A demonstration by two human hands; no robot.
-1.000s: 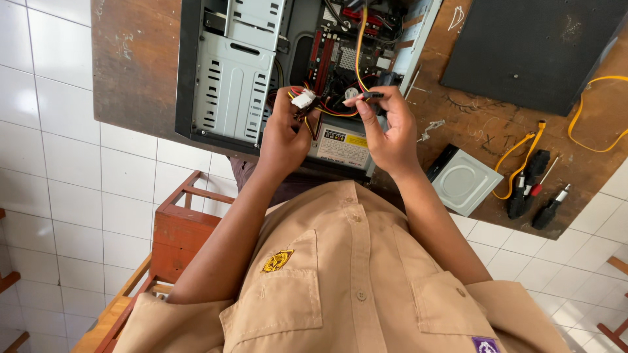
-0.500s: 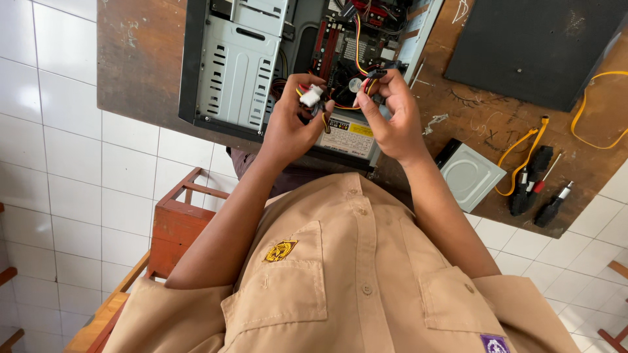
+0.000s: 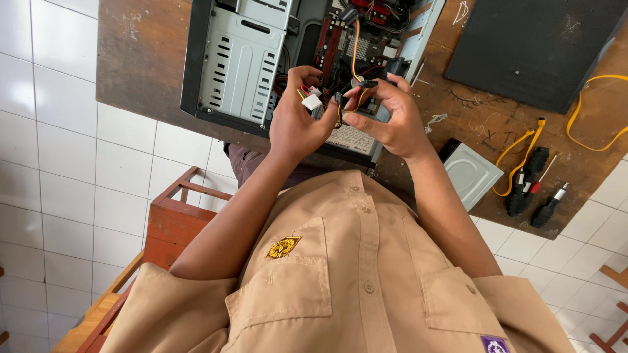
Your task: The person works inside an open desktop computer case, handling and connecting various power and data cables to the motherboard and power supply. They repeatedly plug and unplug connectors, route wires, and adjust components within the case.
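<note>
An open computer case (image 3: 242, 62) lies on a brown wooden table (image 3: 140, 55), its circuit board and cables exposed. My left hand (image 3: 297, 121) pinches a white plastic power connector (image 3: 311, 100) with red, yellow and black wires. My right hand (image 3: 389, 117) grips a black connector (image 3: 364, 85) on a yellow and black cable just to the right of it. Both hands hover over the near edge of the case, the two connectors a short way apart.
A grey disc drive (image 3: 470, 174) lies at the table edge right of my hands. Black-handled screwdrivers (image 3: 535, 188) and a yellow cable (image 3: 520, 147) sit further right. A dark side panel (image 3: 533, 46) rests at the far right. A red wooden chair (image 3: 176, 225) stands below on white tiles.
Both hands stay over the case edge; the connectors have drawn slightly closer together and my fingers have shifted their hold on the wires.
</note>
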